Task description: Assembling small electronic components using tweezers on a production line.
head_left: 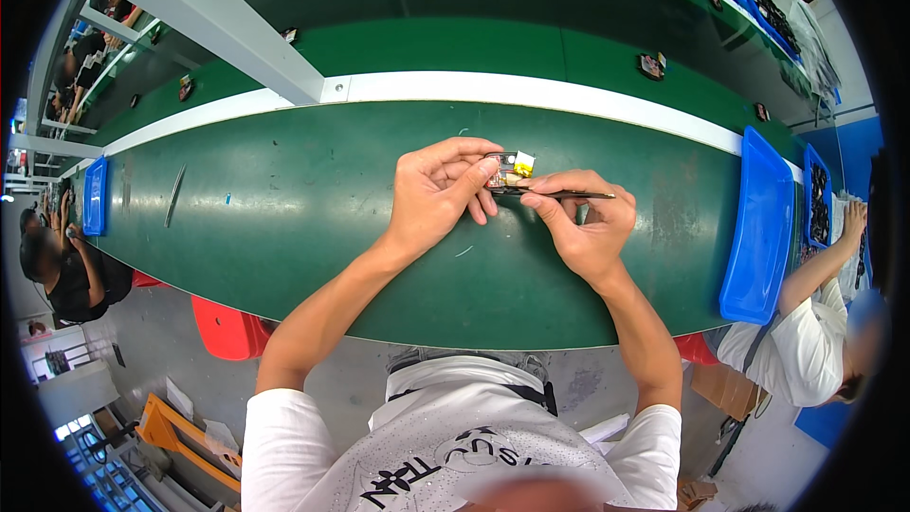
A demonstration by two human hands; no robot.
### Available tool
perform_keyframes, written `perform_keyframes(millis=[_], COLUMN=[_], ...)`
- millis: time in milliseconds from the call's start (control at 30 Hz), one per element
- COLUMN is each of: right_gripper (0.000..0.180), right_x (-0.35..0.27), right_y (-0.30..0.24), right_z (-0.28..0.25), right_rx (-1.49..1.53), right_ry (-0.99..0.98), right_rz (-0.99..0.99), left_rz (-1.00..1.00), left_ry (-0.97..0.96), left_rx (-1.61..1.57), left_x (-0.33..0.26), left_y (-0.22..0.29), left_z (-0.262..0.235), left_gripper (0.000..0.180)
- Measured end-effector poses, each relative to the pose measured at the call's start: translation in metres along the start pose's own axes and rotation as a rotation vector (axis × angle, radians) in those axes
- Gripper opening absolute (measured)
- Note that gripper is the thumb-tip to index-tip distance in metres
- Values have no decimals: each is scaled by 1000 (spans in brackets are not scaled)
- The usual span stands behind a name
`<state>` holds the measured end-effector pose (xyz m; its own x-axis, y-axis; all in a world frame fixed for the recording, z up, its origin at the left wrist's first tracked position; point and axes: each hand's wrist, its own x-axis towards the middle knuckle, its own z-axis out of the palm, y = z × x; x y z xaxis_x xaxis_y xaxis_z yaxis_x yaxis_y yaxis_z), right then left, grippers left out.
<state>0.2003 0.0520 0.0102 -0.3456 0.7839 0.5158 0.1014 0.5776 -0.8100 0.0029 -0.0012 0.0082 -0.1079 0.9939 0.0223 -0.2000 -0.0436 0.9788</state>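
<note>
Over the middle of the green workbench (531, 294), my left hand (438, 188) grips a small electronic device (505, 171) between thumb and fingers. The device has a dark casing, exposed inner parts and a yellow-and-white piece at its upper right, perhaps a battery. My right hand (590, 218) is closed around dark tweezers (580, 194), held nearly level. Their tip reaches the device's lower right edge; whether it touches an inner part is too small to tell.
A blue tray (758, 228) stands at the bench's right end, another blue tray (96, 195) at the left. Metal tweezers (174, 195) lie on the left. Beyond a white rail (427, 87), small devices (651, 65) rest on a green belt. People sit at both sides; a grey post (218, 24) rises left.
</note>
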Motion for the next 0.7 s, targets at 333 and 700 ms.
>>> perform_keyframes(millis=[333,700], right_gripper=[14,17], right_x=[4,4], right_y=[-7,-4], right_z=[-1,2], right_rx=[-47,-162], right_ry=[-67,-113], right_rz=[-126,-264], left_rz=[-26,-103], left_ry=[-15,18], left_rx=[-21,61], left_x=[1,1], left_y=[-1,-3], left_z=[-1,2], left_gripper=[22,19])
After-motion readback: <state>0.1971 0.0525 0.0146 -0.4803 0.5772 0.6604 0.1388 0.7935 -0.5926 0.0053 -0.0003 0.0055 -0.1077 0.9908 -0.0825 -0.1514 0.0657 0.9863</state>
